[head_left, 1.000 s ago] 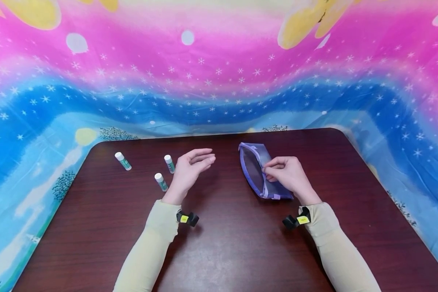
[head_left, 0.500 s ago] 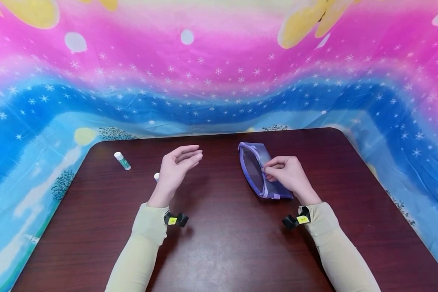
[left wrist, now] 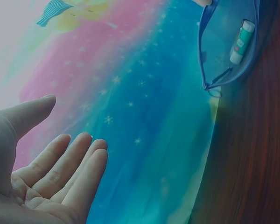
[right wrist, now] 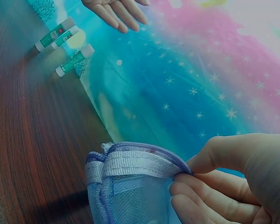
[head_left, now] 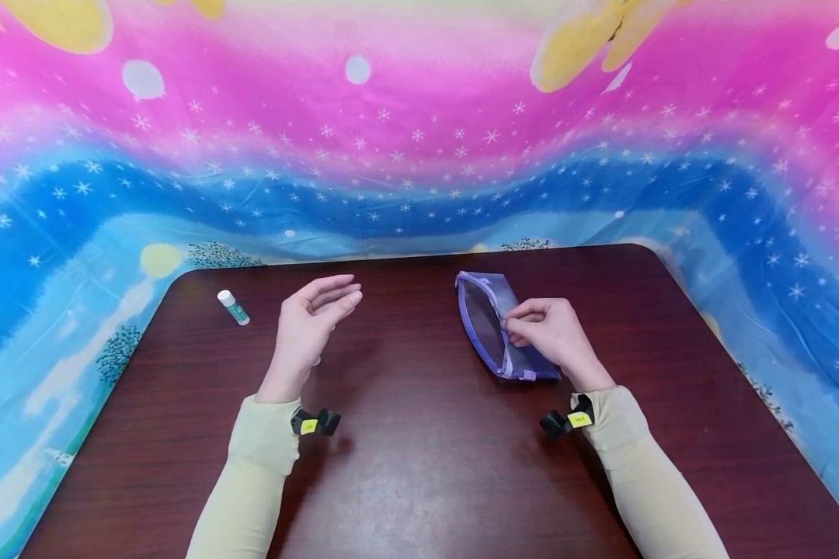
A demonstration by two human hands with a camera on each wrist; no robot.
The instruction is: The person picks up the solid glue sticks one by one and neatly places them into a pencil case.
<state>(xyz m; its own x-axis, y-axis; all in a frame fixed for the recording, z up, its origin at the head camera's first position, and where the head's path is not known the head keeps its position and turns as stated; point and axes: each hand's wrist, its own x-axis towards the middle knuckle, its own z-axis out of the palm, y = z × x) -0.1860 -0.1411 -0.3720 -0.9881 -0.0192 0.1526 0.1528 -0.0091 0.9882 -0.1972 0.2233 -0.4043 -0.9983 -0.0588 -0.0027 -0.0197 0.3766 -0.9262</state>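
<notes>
My left hand (head_left: 306,326) hovers over the left part of the table, its fingers loosely extended and holding nothing. With thumb and fingers, my right hand (head_left: 555,338) pinches the rim of a purple mesh zip pouch (head_left: 534,365), whose mouth gapes toward the left. Inside the pouch a glue stick (left wrist: 243,42) shows in the left wrist view. Three more glue sticks with white caps stand on the table: one glue stick (head_left: 234,307) at the far left, and two others, mostly hidden behind my left hand in the head view, plain in the right wrist view.
The dark wooden table (head_left: 419,466) ends at a colourful cloth backdrop (head_left: 405,140) hanging along its back and sides. A black wrist camera (head_left: 316,423) sits at the left cuff, another wrist camera (head_left: 566,421) at the right cuff.
My left hand has moved left, away from the pouch, and now covers the two nearer glue sticks in the head view. The right hand and pouch have stayed in place.
</notes>
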